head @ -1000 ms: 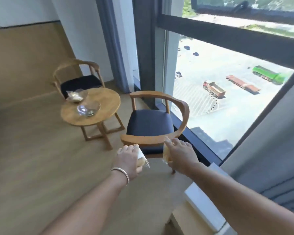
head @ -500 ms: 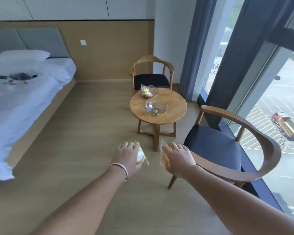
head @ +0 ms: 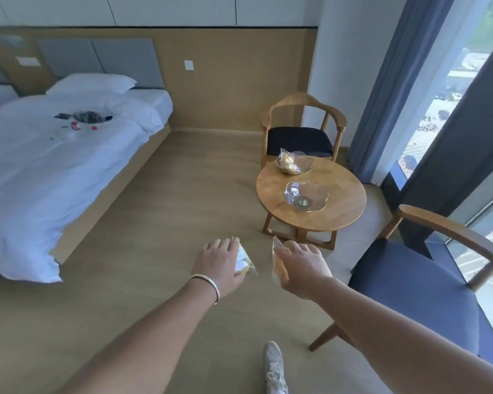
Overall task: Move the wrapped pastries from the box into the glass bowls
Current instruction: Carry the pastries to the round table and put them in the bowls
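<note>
Since 0.5 s ago the view has swung further left and the round table sits farther up-right in frame; both hands keep their pastries, arms extended as before.

Room, largest to smallest:
- Bed: white linen, left side, small dark items on the cover, too blurred to ID.
- Near chair: wood frame w/ blue seat, lower right, beside the window.
- Far chair: same type, behind the table, against the wall.
- Round table: wood, between the two chairs, carries both bowls.
- Near glass bowl: centre of tabletop, no pastry in it; green disc visible at its base.
- Far glass bowl: at the table's rear edge, holds one wrapped pastry.
- Shoe: white, on the floor at bottom centre.

Hands:
- Left hand: palm down, fingers curled closed over a wrapped pastry, left; bracelet on wrist.
- Right hand: fingers pinched on a wrapped pastry, right, held edge-on.

Both are held in the air above the floor, short of the table, apart from each other.
</note>
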A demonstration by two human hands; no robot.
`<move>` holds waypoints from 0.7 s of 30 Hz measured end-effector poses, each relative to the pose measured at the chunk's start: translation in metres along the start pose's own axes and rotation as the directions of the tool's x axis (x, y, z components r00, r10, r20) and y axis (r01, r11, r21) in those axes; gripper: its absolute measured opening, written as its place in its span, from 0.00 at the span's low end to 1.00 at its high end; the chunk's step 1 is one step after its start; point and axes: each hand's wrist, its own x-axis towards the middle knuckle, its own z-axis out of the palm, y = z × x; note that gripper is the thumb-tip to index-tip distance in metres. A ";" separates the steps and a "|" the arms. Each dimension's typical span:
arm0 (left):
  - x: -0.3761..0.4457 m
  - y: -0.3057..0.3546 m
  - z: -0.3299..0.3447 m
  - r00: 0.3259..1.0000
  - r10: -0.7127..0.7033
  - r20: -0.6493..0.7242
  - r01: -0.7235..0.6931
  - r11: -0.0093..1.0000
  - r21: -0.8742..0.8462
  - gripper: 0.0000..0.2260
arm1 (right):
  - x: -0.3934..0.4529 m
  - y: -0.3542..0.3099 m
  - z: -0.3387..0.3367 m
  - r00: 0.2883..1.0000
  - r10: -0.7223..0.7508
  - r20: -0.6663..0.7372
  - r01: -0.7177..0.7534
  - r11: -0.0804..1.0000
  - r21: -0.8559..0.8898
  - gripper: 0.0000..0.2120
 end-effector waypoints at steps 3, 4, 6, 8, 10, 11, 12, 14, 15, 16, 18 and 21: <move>0.046 -0.014 0.007 0.999 -0.045 0.013 0.044 0.999 0.029 0.34 | 0.055 0.016 0.000 1.000 -0.026 -0.002 0.026 1.000 0.012 0.37; 0.056 -0.017 0.006 0.998 -0.058 0.028 0.057 0.998 0.030 0.34 | 0.066 0.020 -0.003 1.000 -0.027 0.002 0.027 1.000 0.013 0.37; 0.090 -0.026 0.008 0.997 -0.067 0.049 0.065 0.997 0.049 0.34 | 0.104 0.035 -0.008 0.999 -0.039 -0.013 0.039 0.999 0.023 0.37; 0.124 -0.031 0.006 0.995 -0.079 0.061 0.075 0.996 0.054 0.34 | 0.138 0.052 -0.014 0.999 -0.046 -0.006 0.046 0.998 0.037 0.37; 0.158 -0.036 0.002 0.994 -0.086 0.067 0.082 0.994 0.066 0.33 | 0.168 0.067 -0.020 0.998 -0.061 0.008 0.060 0.997 0.049 0.39; 0.174 -0.037 0.000 0.994 -0.085 0.065 0.080 0.994 0.078 0.32 | 0.181 0.074 -0.022 0.998 -0.067 0.008 0.066 0.997 0.048 0.40; 0.189 -0.037 -0.002 0.994 -0.086 0.064 0.081 0.994 0.080 0.32 | 0.194 0.082 -0.024 0.998 -0.069 0.008 0.068 0.997 0.046 0.41; 0.217 -0.037 -0.004 0.995 -0.080 0.065 0.075 0.994 0.074 0.32 | 0.218 0.095 -0.030 0.997 -0.070 0.015 0.070 0.997 0.027 0.42; 0.230 -0.039 -0.004 0.995 -0.075 0.062 0.071 0.995 0.070 0.32 | 0.230 0.101 -0.033 0.997 -0.072 0.018 0.071 0.997 0.019 0.41; 0.241 -0.040 -0.005 0.995 -0.074 0.062 0.069 0.995 0.066 0.33 | 0.241 0.106 -0.035 0.997 -0.073 0.023 0.073 0.997 0.016 0.40; 0.260 -0.045 -0.005 0.996 -0.070 0.061 0.066 0.995 0.068 0.33 | 0.261 0.111 -0.039 0.997 -0.077 0.027 0.077 0.997 0.019 0.39; 0.288 -0.060 -0.001 0.995 -0.073 0.067 0.068 0.995 0.070 0.33 | 0.293 0.114 -0.043 0.996 -0.083 0.029 0.082 0.996 0.030 0.37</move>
